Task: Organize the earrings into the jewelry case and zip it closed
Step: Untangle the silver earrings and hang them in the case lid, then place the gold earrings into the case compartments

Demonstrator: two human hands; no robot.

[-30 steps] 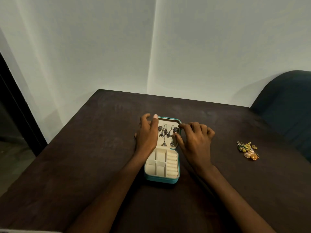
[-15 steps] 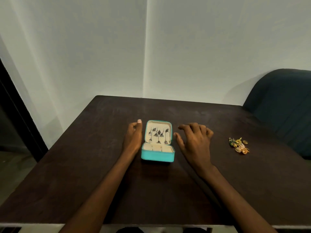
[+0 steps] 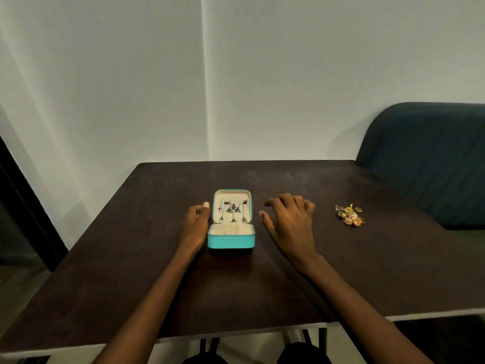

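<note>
A small teal jewelry case [image 3: 231,243] stands open in the middle of the dark table, its lid upright. Several silver dangling earrings [image 3: 233,210] hang on the cream lining of the lid. The cream compartments in the base look empty from this angle. My left hand [image 3: 195,224] rests against the case's left side, fingers straight, thumb up by the lid edge. My right hand [image 3: 290,219] hovers a little to the right of the case with fingers loosely curled, holding nothing. A small heap of gold and green earrings [image 3: 349,215] lies on the table further right.
The dark table [image 3: 131,258] reaches the white wall at the back; its near edge is close to me. A dark blue upholstered chair [image 3: 425,158] stands at the right rear corner. A dark doorway opens at the far left.
The view pulled back and tilted up. My right hand left the lid and moved right, away from the case. My left hand slid from the lid down to the case's left side.
</note>
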